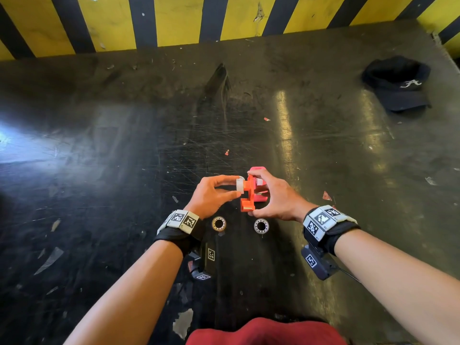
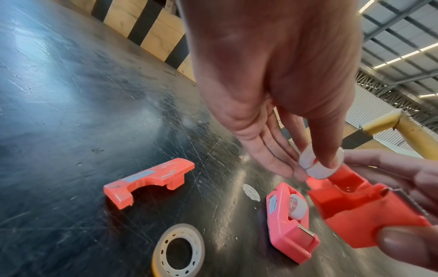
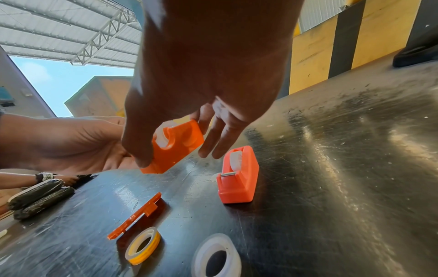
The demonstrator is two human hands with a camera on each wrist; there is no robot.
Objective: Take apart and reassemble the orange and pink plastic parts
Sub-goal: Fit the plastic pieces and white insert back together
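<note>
My right hand (image 1: pixel 256 194) grips the orange dispenser body (image 1: pixel 249 195) above the table, index finger on top and thumb under its lower end. My left hand (image 1: pixel 235 186) pinches a white core (image 1: pixel 239 185) between thumb and fingertips, right against the body's open cradle (image 2: pixel 343 183). The pink dispenser (image 1: pixel 258 170) stands on the table just behind, partly hidden by my right hand; the left wrist view shows the pink dispenser (image 2: pixel 289 221) with its own white core seated. A loose orange cover piece (image 2: pixel 151 178) lies flat on the table to the left.
Two tape rolls lie near my wrists: a yellowish roll (image 1: pixel 219 223) and a white roll (image 1: pixel 261 225). A dark cap (image 1: pixel 398 83) sits at the far right. A yellow-and-black striped wall (image 1: pixel 174 18) borders the scratched black table (image 1: pixel 124 145). Small scraps dot the surface.
</note>
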